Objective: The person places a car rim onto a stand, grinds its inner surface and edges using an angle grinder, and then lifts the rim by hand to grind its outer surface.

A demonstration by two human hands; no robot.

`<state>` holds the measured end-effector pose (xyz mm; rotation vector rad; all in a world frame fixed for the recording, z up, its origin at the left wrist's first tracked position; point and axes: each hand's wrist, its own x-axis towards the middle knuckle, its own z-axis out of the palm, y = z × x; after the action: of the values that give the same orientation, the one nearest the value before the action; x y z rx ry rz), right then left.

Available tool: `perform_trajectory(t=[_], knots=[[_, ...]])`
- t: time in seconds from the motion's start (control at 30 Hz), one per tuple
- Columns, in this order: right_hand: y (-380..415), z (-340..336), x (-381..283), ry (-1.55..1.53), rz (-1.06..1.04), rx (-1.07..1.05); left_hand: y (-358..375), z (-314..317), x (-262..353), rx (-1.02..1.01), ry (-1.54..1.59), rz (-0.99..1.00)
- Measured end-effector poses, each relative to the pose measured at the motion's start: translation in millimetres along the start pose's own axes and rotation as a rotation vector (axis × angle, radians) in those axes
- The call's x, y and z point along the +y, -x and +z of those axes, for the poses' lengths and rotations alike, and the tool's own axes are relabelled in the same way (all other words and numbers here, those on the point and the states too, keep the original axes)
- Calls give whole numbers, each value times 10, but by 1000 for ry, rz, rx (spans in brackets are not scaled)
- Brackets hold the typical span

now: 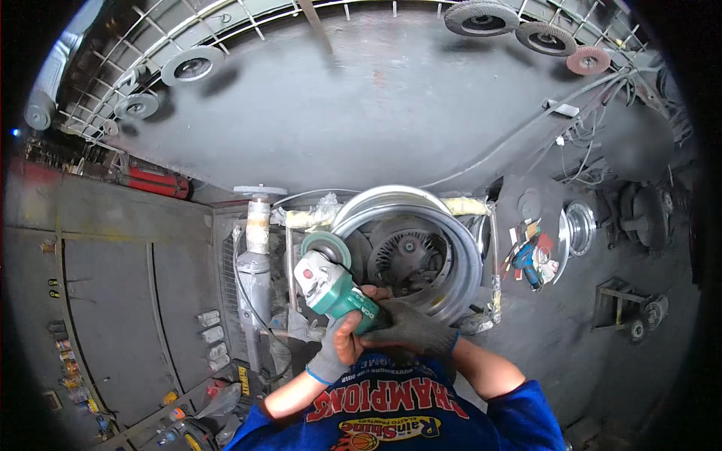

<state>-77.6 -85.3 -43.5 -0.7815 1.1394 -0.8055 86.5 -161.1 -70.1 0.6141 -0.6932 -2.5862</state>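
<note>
A green angle grinder [335, 289] with a round disc at its head is gripped in both my gloved hands. My left hand [336, 347], in a worn grey glove with a blue cuff, wraps the grinder's body from below. My right hand [412, 328], in a dark grey glove, holds the rear of the body. Just behind the grinder, a shiny metal wheel rim [460, 255] is mounted facing me, with a dark hub in its middle. The disc sits at the rim's left edge; I cannot tell whether it touches.
A grey metal post [256, 263] stands left of the rim. Several abrasive discs [481, 18] hang on a wire rack along the top. Small tools [526, 259] and a chrome part [580, 227] sit to the right. A dark cabinet [113, 286] fills the left.
</note>
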Motion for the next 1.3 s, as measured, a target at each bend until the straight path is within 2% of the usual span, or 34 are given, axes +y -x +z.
perform_trajectory(t=[0.13, 0.2, 0.23, 0.27, 0.3, 0.33, 0.37, 0.43, 0.5, 0.57, 0.63, 0.7, 0.73, 0.8, 0.83, 0.87, 0.93, 0.97, 1.0, 1.03, 1.13, 1.17, 1.2, 1.23, 1.3], knots=[[37, -55, 6, -12, -71, 74, -129, -21, -8, 55, -105, -93], [125, -34, -6, -216, -224, 240, -222, -9, -74, -23, -34, -81], [177, -29, 39, -225, -224, 243, -275, 11, -99, -17, -168, -94], [244, -36, 98, -402, -168, 261, -331, 29, -135, -12, -301, -105], [311, -32, 161, -579, -108, 278, -386, 61, -159, 39, -228, -117], [360, -21, 254, -584, -106, 277, -439, 94, -182, 91, -154, -126], [390, -7, 365, -688, -133, 295, -516, 107, -165, 86, -154, -268], [430, 78, 409, -792, -159, 314, -726, 584, 50, 48, -391, -480], [489, 213, 284, -1005, -476, 447, -842, 746, 16, -14, -387, -506], [546, 293, 243, -1021, -467, 500, -891, 717, -92, -88, -317, -533], [598, 244, 94, -1043, -458, 557, -769, 838, 74, -115, -345, -473], [633, 59, -157, -949, -346, 181, -597, 805, 202, -133, -368, -419], [590, 70, -138, -943, -339, 178, -482, 749, 235, -104, -404, -349], [405, 76, -24, -604, -196, 213, -282, 596, 268, -75, -432, -269], [290, 90, 49, -596, -190, 211, -210, 429, 223, 49, -322, -290], [152, 111, 123, -364, -211, 247, -144, 194, 185, 31, -206, -324], [-18, 177, 0, -123, -224, 281, -53, -106, 214, 9, 24, -402], [-76, 181, -122, -150, -129, 170, 63, -79, 179, 50, -152, -217], [-115, 189, -217, -174, -30, 63, 76, -99, 156, 48, -171, -148], [-200, 222, -40, 6, 48, 131, 88, -120, 132, 47, -191, -78], [-258, 238, 142, -104, 3, 161, 33, -56, 175, 48, -210, 16], [-252, 233, 147, -144, -17, 168, 46, 18, 208, 86, -130, -97], [-218, 221, 152, -303, -17, 177, -1, 157, 319, 86, -121, -91], [-180, 196, 136, -464, -16, 187, -65, 274, 420, 23, -344, -57], [9, 128, -50, -543, -16, 271, -251, 329, 388, -36, -557, -19]])
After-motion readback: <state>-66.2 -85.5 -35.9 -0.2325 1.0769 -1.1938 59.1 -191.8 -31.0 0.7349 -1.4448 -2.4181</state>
